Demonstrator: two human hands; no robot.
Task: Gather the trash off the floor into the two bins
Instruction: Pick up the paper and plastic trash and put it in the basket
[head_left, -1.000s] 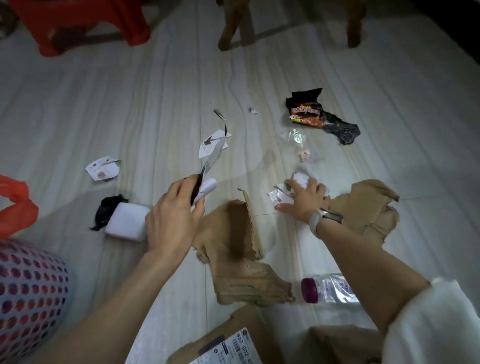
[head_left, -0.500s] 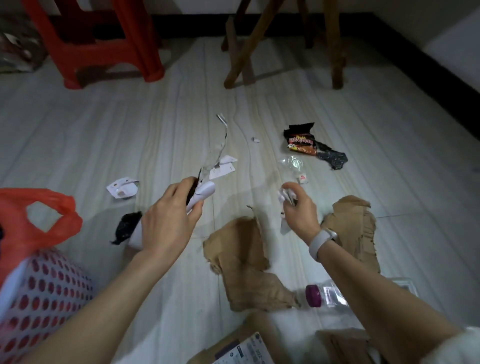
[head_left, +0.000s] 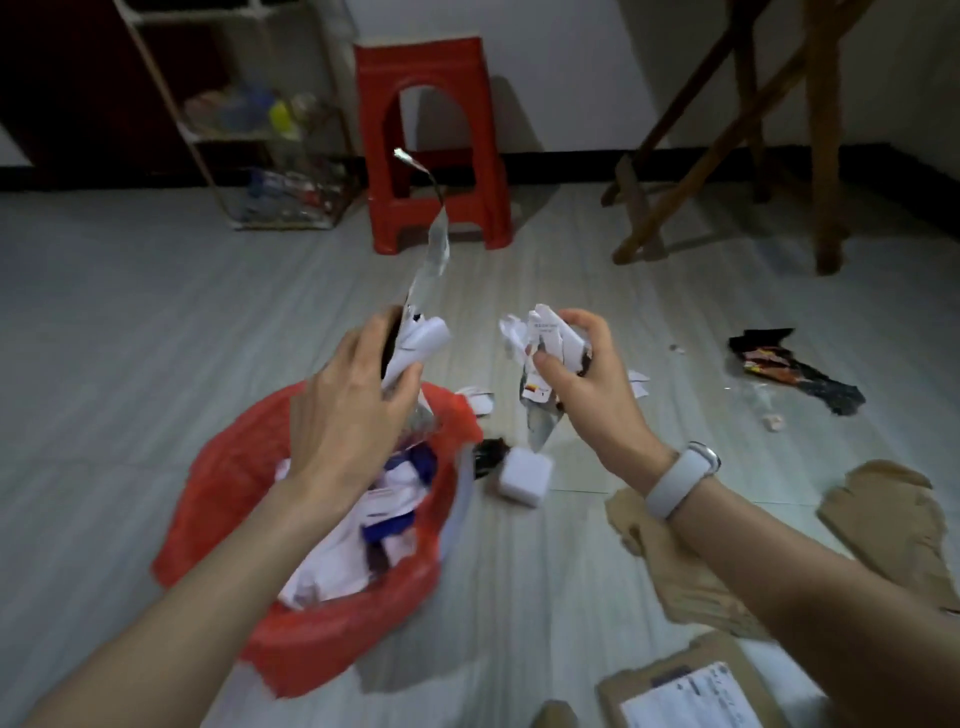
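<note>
A bin lined with a red plastic bag (head_left: 244, 462) stands at lower left, holding white and blue paper scraps. My left hand (head_left: 348, 410) hovers over its far rim, closed on a rolled white paper with a long silvery wrapper strip (head_left: 434, 249) sticking up. To the right of the bin, my right hand (head_left: 587, 389) grips a bunch of crumpled white paper scraps (head_left: 540, 338). On the floor between bin and right hand lie a white block (head_left: 524, 475) and a black scrap (head_left: 488, 452). Only one bin is in view.
Torn brown cardboard (head_left: 883, 525) lies at right, a labelled cardboard piece (head_left: 691, 691) at the bottom. A black-and-orange snack wrapper (head_left: 795, 369) lies far right. A red stool (head_left: 431, 140), a wire rack (head_left: 270, 156) and wooden legs (head_left: 727, 130) stand by the back wall.
Both hands have lifted from the floor with their scraps and swung left toward the red-lined bin, which is now below my left hand. The view tilted up and left.
</note>
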